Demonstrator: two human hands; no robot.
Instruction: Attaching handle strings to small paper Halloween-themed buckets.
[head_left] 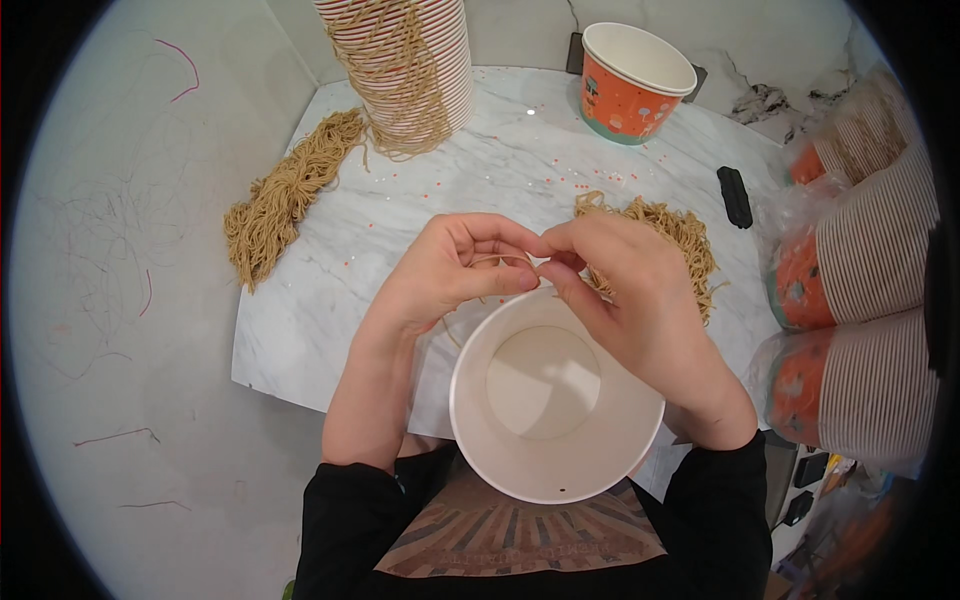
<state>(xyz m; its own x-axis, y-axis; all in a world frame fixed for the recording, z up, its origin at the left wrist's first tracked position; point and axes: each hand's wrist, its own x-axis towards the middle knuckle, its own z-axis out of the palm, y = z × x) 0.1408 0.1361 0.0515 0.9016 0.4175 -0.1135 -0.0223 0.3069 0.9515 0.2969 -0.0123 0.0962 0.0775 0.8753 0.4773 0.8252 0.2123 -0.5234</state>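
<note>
A large white-lined paper tub [557, 400] stands in front of me with its mouth facing up; a small dark hole shows near its near rim. My left hand [465, 262] is closed over the far rim, with a loop of thin tan cord [505, 258] between thumb and fingers. My right hand [630, 280] meets it there in a pinch, thumb and forefinger at the same cord; the exact grip is partly hidden. Beneath and beyond the right hand lies a bundle of tan cords [690, 238].
At the back left stands a tall stack of tubs [455, 70] draped with cords, beside another cord bundle [290, 195]. An orange-and-green tub [630, 100] is at the back right, near a black object [734, 197]. Plastic-wrapped tub stacks [875, 250] line the right.
</note>
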